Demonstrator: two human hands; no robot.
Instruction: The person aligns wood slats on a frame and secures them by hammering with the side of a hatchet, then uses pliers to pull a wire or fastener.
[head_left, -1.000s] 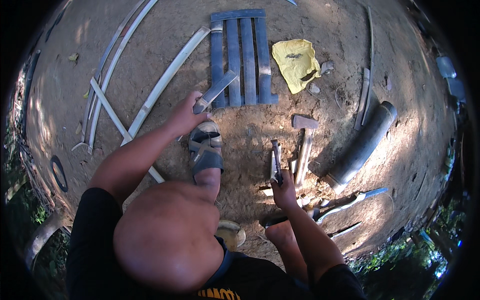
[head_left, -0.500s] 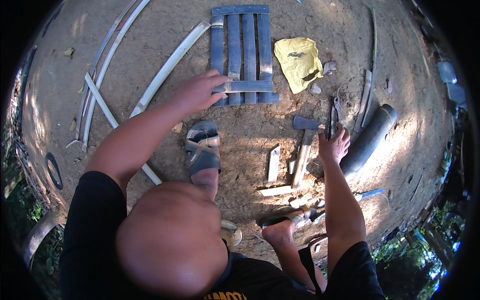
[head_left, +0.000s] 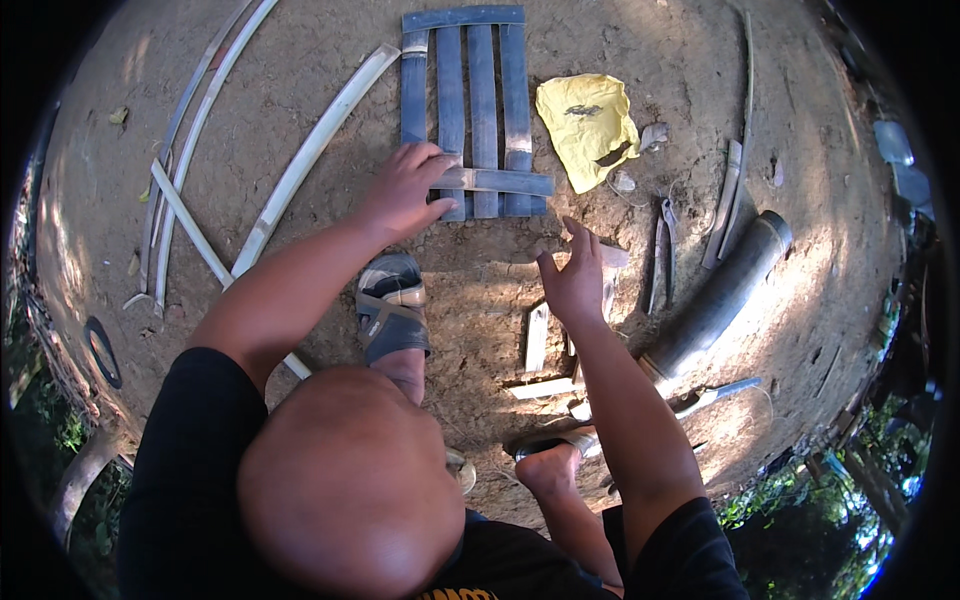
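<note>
A panel of blue-grey bamboo slats [head_left: 470, 100] lies flat on the dirt. A loose cross slat [head_left: 505, 181] rests across its near end, and my left hand [head_left: 405, 190] grips that slat's left end. My right hand [head_left: 575, 278] hovers with its fingers spread and nothing in it. It is just above a hammer, whose head [head_left: 612, 256] peeks out beside the fingers. A pair of pliers [head_left: 661, 250] lies on the ground to the right of that hand.
A yellow bag [head_left: 588, 125] lies right of the panel. A thick bamboo tube [head_left: 715, 295] and thin strips [head_left: 728, 200] are at the right, long split strips [head_left: 300, 170] at the left. Short slat pieces [head_left: 537, 336] and my sandalled foot [head_left: 390, 315] are near me.
My left hand carried the loose slat up and laid it across the panel's near end. My right hand set the pliers down to the right, then came back over the hammer.
</note>
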